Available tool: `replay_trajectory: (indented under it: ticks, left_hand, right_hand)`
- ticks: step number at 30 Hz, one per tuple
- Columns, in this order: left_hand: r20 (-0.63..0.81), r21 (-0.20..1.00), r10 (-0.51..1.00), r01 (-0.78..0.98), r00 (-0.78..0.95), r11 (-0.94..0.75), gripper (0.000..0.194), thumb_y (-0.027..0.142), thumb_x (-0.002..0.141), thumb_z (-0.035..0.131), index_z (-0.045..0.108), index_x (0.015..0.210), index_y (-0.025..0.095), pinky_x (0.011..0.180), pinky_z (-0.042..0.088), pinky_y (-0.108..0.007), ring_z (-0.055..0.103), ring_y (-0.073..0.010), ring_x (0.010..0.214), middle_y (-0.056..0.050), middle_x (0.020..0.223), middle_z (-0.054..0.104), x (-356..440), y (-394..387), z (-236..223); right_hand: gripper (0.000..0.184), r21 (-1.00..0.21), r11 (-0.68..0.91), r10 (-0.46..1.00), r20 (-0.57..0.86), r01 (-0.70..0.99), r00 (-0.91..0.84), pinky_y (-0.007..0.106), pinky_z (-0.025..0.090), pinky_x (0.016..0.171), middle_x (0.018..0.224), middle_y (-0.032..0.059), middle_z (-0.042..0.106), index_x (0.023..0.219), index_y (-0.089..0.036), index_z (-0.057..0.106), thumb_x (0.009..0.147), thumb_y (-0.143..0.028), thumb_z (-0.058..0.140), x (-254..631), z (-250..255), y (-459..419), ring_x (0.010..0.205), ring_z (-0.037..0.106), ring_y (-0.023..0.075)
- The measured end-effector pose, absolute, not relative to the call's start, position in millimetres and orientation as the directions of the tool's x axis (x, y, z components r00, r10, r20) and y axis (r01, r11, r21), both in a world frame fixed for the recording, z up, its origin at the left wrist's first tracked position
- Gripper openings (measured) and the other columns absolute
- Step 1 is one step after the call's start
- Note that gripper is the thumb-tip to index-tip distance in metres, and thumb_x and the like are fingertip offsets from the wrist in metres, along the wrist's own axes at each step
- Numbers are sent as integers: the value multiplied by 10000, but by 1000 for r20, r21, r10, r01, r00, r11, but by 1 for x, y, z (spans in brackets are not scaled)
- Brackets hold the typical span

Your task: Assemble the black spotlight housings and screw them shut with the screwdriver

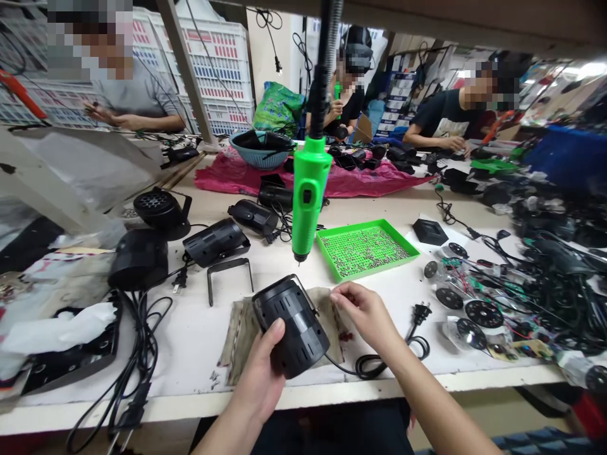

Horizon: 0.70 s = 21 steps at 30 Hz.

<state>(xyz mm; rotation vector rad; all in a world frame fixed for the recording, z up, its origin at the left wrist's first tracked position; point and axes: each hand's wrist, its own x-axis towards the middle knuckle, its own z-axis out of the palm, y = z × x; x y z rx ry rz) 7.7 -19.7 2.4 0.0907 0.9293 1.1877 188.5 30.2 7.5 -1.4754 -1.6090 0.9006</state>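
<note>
My left hand [260, 373] is wrapped round a black cylindrical lamp housing [290, 325], held tilted above a worn cloth pad [239, 335] near the table's front edge. Its thumb lies on the housing's side. My right hand [363, 311] is just right of the housing, fingers pinched together at its upper edge; whatever is between them is too small to make out. A green electric screwdriver [307, 196] hangs from a cable straight above the housing, tip down. The housing's black power cord and plug [417, 316] trail off to the right.
A green tray of screws [367, 249] sits behind my right hand. Finished black lamps [215, 241], a loose U-bracket [227, 275] and cords lie to the left. Circuit discs and wires [474, 303] crowd the right. Three other people sit across the table.
</note>
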Motion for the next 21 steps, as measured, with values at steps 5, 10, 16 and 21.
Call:
replay_trajectory:
  ticks: [5, 10, 16, 21]
  left_hand:
    - [-532, 555, 843, -721, 76, 416, 699, 419, 645, 808, 558, 1251, 179, 992, 457, -434, 571, -323, 1167, -108, 1139, 698, 11, -18, 5]
    - [-528, 568, 847, -716, 60, 405, 742, 446, 598, 831, 559, 1229, 165, 945, 481, -436, 585, -337, 1134, -117, 1110, 702, 13, -19, 7]
    - [-490, 633, 872, -691, -7, 350, 662, 396, 626, 825, 581, 1204, 188, 908, 501, -430, 614, -321, 1082, -95, 1047, 714, 17, -24, 4]
    - [-486, 622, 874, -698, 12, 355, 691, 393, 623, 827, 565, 1231, 195, 924, 494, -421, 625, -310, 1068, -87, 1049, 714, 17, -24, 5]
  right_hand:
    - [224, -958, 81, 992, 50, 275, -119, 262, 461, 640, 791, 26, 611, 753, -205, 643, 817, -418, 611, 177, 25, -5, 733, 588, 172]
    - [229, -969, 36, 994, 10, 246, -107, 263, 455, 633, 747, 22, 600, 744, -198, 631, 811, -417, 616, 172, 24, -11, 706, 573, 168]
    - [177, -938, 50, 994, 13, 344, -106, 277, 433, 656, 755, 21, 592, 766, -213, 591, 855, -364, 565, 174, 26, -12, 729, 556, 180]
    - [155, -815, 176, 982, 104, 552, -159, 299, 421, 633, 755, 25, 561, 812, -238, 478, 931, -293, 396, 170, 28, -20, 675, 523, 185]
